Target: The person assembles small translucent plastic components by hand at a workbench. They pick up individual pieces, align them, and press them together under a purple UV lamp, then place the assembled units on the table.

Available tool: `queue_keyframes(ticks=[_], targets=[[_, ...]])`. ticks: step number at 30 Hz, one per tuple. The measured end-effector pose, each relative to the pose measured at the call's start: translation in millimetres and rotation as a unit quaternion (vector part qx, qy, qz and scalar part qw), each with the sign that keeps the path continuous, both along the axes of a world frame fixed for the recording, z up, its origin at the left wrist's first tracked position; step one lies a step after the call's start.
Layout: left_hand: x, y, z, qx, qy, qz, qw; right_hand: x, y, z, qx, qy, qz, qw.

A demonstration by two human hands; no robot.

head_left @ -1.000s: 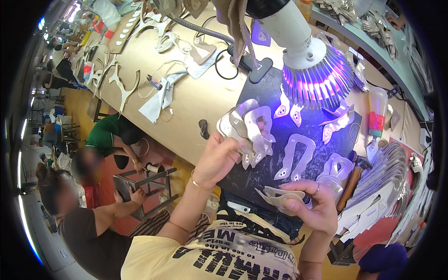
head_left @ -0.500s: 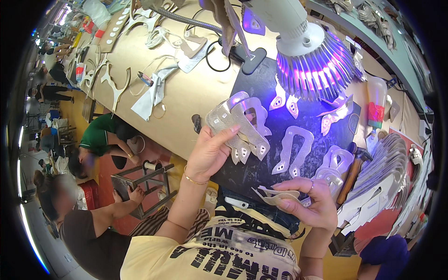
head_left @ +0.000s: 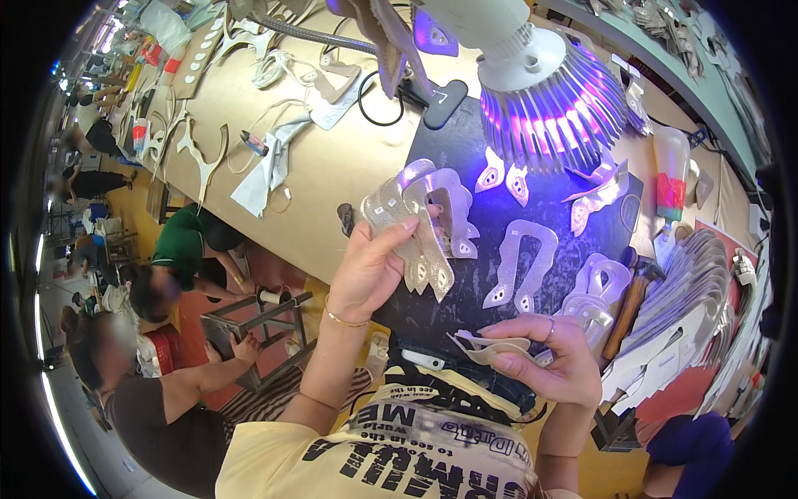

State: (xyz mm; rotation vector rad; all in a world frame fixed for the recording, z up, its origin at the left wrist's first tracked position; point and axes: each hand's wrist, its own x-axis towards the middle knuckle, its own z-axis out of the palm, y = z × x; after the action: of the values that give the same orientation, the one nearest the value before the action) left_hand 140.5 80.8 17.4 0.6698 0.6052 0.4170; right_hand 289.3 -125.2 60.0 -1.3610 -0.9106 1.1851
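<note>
My left hand [head_left: 366, 270] pinches several shiny beige U-shaped shoe upper pieces [head_left: 388, 205] between thumb and fingers. They are fanned out above the edge of the dark mat [head_left: 453, 320], their pointed, holed ends hanging down. Closer to my body, my right hand [head_left: 553, 358] grips a few curved beige shoe pieces [head_left: 482, 348] edge-on between thumb and fingers; their exact number is hidden. A single U-shaped piece [head_left: 544, 241] lies flat on the mat between and beyond my hands. Further right, more such pieces [head_left: 605, 279] overlap in a small pile.
A ribbed lamp [head_left: 553, 104] casts violet light on pieces [head_left: 517, 185] lying below it. On the right are a hammer [head_left: 625, 316], a bottle with a red band [head_left: 672, 183] and a long stack of beige pieces [head_left: 682, 308]. Co-workers sit at left, near a metal stool [head_left: 266, 333].
The fanned pieces in my left hand have turned slightly and their lower ends have swung left. My right hand keeps its grip nearly unmoved. The view has shifted a little.
</note>
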Motion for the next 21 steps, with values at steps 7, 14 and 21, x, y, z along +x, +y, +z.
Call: queue_keyframes(ticks=[7, 14, 21], targets=[[-2, 3, -4, -0.020, 0.008, -0.008, 1.000, 0, 1, 2, 0.005, -0.002, -0.007, 1.000], [5, -6, 8, 0.049, 0.034, -0.022, 0.998, 4, -1, 0, 0.004, -0.009, 0.014, 1.000], [5, -14, 30, 0.148, 0.088, -0.127, 0.977, 20, -10, 5, 0.002, -0.082, -0.036, 0.996]])
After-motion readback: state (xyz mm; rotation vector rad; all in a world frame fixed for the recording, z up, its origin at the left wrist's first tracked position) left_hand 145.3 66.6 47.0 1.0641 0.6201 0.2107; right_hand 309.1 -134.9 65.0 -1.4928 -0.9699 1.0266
